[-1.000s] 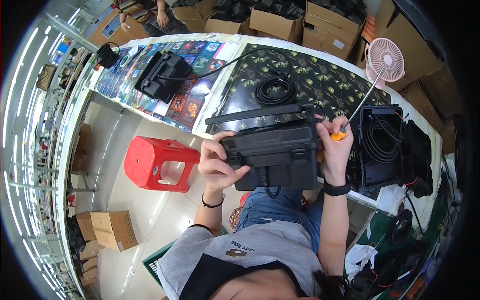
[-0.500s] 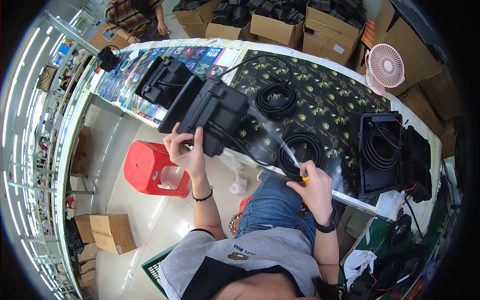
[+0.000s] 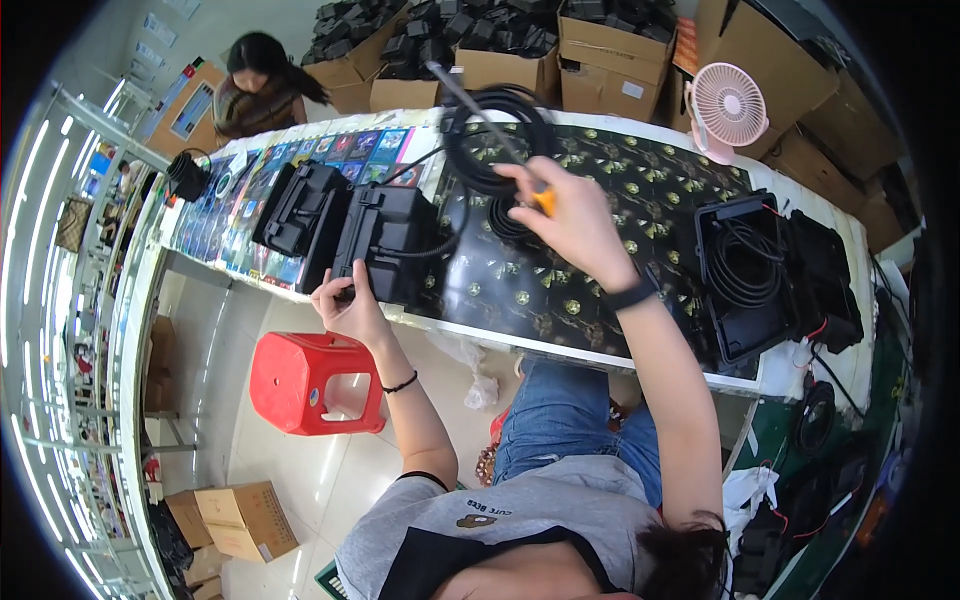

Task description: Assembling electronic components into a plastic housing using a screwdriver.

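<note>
My left hand (image 3: 350, 305) grips the near edge of a black plastic box (image 3: 385, 235) with latches, which sits at the table's front edge. In my right hand (image 3: 575, 220) is a screwdriver with a yellow handle (image 3: 545, 201), its long metal shaft pointing up and to the left. A coil of black cable (image 3: 463, 150), blurred by motion, hangs in the air at my right fingers; they seem to carry it too. Left of the held box stands a similar black box (image 3: 300, 210). Another cable coil (image 3: 508, 218) lies on the table, partly behind my right hand.
At the right, an open black case (image 3: 712, 300) holds coiled cable. A pink fan (image 3: 727, 108) stands at the back right. Cartons of black parts (image 3: 612, 50) line the far side, where another person (image 3: 255, 105) is. A red stool (image 3: 300, 385) is below the table's left front.
The black box has come down from a raised tilt onto the table. My right hand has moved up and away with the screwdriver, and a cable coil has lifted off the near table.
</note>
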Demonstrator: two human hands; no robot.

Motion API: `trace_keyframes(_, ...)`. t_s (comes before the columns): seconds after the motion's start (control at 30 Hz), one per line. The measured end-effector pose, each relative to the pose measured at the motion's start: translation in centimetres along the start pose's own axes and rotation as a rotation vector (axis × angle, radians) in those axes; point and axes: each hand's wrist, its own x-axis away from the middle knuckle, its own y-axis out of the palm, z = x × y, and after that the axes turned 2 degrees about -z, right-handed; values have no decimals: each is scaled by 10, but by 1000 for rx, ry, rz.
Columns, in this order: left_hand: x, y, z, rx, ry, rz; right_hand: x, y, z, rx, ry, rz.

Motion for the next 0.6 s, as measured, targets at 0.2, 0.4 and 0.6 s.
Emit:
trace_keyframes(0.2,-26,21,-28,-141,105,8,42,23,24,-105,25,-114)
trace_keyframes(0.4,-70,26,-73,-333,121,38,117,-49,-30,-167,214,-31)
trace_keyframes(0.6,-71,39,-37,-436,53,-40,199,-134,-26,286,383,748)
